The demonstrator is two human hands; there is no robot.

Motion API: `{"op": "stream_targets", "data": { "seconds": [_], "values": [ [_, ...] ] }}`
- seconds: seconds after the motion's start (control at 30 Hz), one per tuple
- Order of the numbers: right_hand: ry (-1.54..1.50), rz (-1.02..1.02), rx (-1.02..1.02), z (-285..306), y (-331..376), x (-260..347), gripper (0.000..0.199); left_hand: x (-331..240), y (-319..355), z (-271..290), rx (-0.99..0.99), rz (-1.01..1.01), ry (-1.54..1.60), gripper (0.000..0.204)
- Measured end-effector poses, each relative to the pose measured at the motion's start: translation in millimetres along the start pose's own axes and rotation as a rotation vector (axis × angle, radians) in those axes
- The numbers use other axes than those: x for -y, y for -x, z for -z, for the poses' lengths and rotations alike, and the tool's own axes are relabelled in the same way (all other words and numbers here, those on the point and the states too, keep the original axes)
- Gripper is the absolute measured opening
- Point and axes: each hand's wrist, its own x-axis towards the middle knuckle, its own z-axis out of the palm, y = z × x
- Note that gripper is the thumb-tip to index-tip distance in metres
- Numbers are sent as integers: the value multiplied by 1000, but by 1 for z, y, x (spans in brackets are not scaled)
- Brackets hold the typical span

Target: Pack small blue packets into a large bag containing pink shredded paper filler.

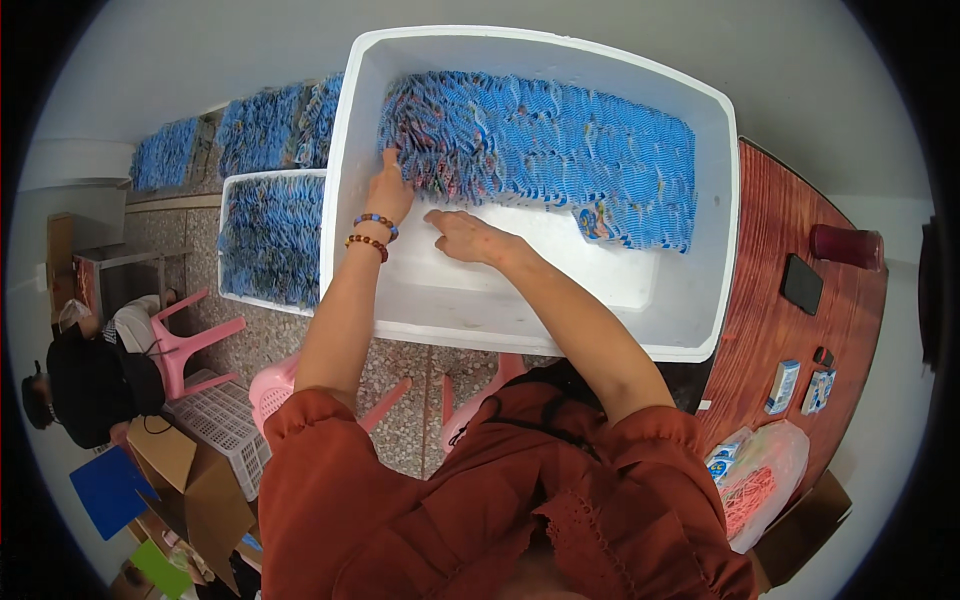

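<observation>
A big white foam box [690, 330] lies in front of me, packed along its far side with rows of small blue sachets [560, 150]. My left hand [390, 190], with two bead bracelets on the wrist, presses its fingers against the left end of the sachet rows. My right hand [462, 236] rests fingers apart on the bare white floor of the box, just below the sachets and close to the left hand. Neither hand is closed around anything that I can see. One loose sachet [592, 222] stands apart at the row's lower edge.
A second white box [232, 182] of blue sachets lies to the left, with more piles behind it. A red-brown wooden table [790, 230] at right carries a dark phone [801, 283], a red cup [846, 245], small packets and a plastic bag. A seated person [90, 375], pink chairs, a white crate and cardboard boxes stand lower left.
</observation>
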Motion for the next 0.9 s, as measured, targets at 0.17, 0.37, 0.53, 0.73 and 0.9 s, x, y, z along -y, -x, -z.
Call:
{"op": "stream_targets", "data": {
  "seconds": [0.17,0.37,0.53,0.73,0.9],
  "values": [
    [61,69,-92,-9,14,-10,54,-6,-4,21,246,237,239,71],
    [70,67,-224,-9,5,-3,52,-9,0,32,312,252,271,77],
    [198,271,-648,-18,-31,-22,47,-11,-12,18,364,307,326,66],
    [-8,103,-283,-4,-14,-3,58,-3,-6,17,255,126,214,64],
    [81,83,-49,12,28,-3,38,-25,4,48,307,305,299,75]
  ]
}}
